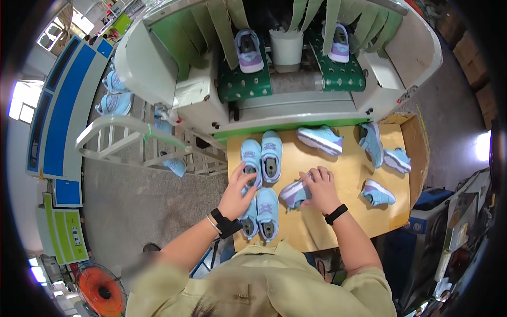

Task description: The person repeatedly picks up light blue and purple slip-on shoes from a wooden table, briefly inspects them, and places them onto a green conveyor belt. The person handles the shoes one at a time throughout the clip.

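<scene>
In the head view, a wooden counter (pixel 348 211) is seen below a machine with green conveyor belts (pixel 338 74) and hanging green strips. Small light-blue shoes with lilac trim are spread over the counter.

The left hand (pixel 236 193) is laid with spread fingers over the near end of a blue shoe (pixel 251 158) at the counter's left side; whether it is actually gripped cannot be told. A second shoe (pixel 271 156) lies just beside it, sole opening up. Nearer the person, another pair (pixel 267 211) lies side by side, partly covered by the left wrist, on which a black band is worn.

The right hand (pixel 321 187) is curled over a lilac-soled shoe (pixel 293 193), which lies on its side near the middle of the counter and is held by the closed fingers.

Further shoes are seen towards the far edge (pixel 320 139) and the right side (pixel 377 193) of the counter. Two lilac shoes (pixel 248 50) are carried on the belts. An orange fan (pixel 100 289) stands on the floor at lower left.
</scene>
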`<state>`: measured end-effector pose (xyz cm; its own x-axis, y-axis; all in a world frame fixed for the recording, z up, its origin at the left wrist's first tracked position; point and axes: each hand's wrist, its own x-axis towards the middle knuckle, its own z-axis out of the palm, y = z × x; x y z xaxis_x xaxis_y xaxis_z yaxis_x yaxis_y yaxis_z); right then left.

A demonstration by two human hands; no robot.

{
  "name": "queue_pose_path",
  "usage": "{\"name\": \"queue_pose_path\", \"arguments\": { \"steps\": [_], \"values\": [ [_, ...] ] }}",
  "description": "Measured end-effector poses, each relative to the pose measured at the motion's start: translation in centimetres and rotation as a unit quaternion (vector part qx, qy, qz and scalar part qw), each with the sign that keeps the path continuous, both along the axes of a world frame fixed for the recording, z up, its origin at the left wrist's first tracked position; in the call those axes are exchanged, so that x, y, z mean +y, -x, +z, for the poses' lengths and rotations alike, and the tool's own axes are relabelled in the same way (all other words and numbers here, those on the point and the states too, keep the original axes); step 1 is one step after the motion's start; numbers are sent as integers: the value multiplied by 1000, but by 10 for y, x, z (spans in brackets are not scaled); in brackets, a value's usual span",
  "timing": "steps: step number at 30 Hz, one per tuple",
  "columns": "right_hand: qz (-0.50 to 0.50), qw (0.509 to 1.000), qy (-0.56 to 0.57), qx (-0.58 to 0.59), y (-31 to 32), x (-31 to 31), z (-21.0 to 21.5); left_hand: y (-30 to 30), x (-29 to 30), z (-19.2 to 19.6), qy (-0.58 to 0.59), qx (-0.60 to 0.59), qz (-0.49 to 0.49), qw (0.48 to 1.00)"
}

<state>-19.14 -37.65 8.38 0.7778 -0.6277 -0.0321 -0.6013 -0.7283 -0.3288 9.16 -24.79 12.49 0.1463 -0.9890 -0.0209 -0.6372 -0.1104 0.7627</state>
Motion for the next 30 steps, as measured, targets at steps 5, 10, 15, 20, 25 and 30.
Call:
{"name": "queue_pose_path", "arguments": {
  "steps": [5,10,15,20,25,30],
  "values": [
    [-10,993,101,68,23,18,-17,31,22,-2,-42,58,-85,994],
    [-25,985,-169,-27,55,28,-6,89,-2,-1,-21,-164,-280,946],
    [-362,861,-284,-217,94,4,-13,101,-63,-34,-169,-175,-350,905],
    [-675,709,76,-188,223,-16,-69,106,-72,-61,-272,-59,-237,931],
    [-535,694,-211,-434,175,12,-72,133,-36,-77,-171,-120,-161,965],
    [-416,857,-138,-270,106,29,-45,145,-39,-116,-113,36,-110,987]
  ]
}}
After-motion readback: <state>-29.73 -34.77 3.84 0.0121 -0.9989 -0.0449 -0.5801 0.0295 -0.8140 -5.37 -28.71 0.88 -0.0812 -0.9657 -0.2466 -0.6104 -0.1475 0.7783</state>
